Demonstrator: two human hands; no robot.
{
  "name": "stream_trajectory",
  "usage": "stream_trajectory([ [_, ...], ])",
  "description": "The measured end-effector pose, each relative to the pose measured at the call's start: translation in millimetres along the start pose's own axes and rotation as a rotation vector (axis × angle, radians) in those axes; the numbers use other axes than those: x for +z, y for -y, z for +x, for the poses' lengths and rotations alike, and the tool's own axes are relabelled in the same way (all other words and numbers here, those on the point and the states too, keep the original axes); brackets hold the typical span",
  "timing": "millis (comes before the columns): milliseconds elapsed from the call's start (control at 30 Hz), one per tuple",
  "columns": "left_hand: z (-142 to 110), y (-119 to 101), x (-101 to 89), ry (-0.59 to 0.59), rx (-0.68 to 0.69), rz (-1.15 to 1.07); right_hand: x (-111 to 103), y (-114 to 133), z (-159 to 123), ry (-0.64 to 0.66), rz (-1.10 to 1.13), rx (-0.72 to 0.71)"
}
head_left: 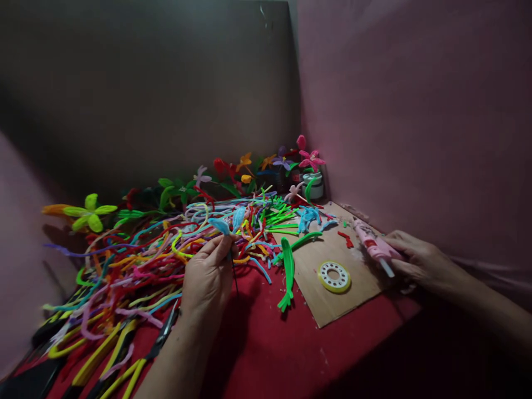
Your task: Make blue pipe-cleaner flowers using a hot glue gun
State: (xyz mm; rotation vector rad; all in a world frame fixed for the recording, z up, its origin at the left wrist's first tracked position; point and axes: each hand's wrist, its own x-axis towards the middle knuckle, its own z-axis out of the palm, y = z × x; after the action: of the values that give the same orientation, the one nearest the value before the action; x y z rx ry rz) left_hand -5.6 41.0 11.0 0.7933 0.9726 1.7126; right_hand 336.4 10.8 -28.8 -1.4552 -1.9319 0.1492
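Observation:
My left hand [209, 271] pinches a dark thin stem with light blue pipe-cleaner petals [219, 225] at its top, held upright above the red table. On the right, my right hand [415, 257] is wrapped round a pink glue gun [376, 246], whose clear glue stick pokes out of the back end. The gun's nozzle points away from me over a cardboard sheet [361, 299]. Between the hands lie green pipe-cleaner leaves [287, 271] and a yellow-edged tape roll [334, 276]. Light blue petal pieces [310, 218] rest on the far part of the cardboard.
A large heap of coloured pipe cleaners [145, 271] covers the left of the table, with yellow-handled pliers [108, 354] in front. Finished flowers [91, 212] line the back. A white jar [312, 185] stands near the pink wall [415, 122].

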Motion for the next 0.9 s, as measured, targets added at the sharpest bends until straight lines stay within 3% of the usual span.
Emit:
stream_trajectory([
  [100, 0, 2, 1.1, 0.003, -0.016, 0.004, 1, -15, -2, 0.192, -0.119, 0.008],
  [233, -1, 6, 2.3, 0.025, -0.023, -0.039, 7, -35, 3, 0.257, -0.232, 0.02],
  [333, -2, 8, 2.3, 0.061, -0.056, -0.076, 4, -35, 5, 0.222, -0.306, -0.01],
  [433, -4, 9, 1.9, 0.119, -0.096, -0.113, -1, -8, 8, 0.051, -0.315, -0.051],
  [467, -6, 9, 1.9, 0.144, -0.11, -0.126, -2, 7, 10, -0.013, -0.221, -0.077],
  [533, -9, 10, 2.2, 0.205, -0.14, -0.153, 3, 40, 18, 0.002, 0.092, -0.114],
  [633, -14, 10, 3.3, 0.308, -0.187, -0.209, 25, 89, 38, 0.247, 0.649, -0.003],
  [700, -18, 9, 4.2, 0.362, -0.231, -0.24, 45, 111, 55, 0.282, 1.021, 0.093],
  [767, -21, 9, 4.9, 0.405, -0.264, -0.261, 61, 125, 71, 0.298, 1.32, 0.075],
  [900, -24, 8, 4.6, 0.471, -0.291, -0.27, 75, 132, 87, 0.362, 1.47, -0.082],
])
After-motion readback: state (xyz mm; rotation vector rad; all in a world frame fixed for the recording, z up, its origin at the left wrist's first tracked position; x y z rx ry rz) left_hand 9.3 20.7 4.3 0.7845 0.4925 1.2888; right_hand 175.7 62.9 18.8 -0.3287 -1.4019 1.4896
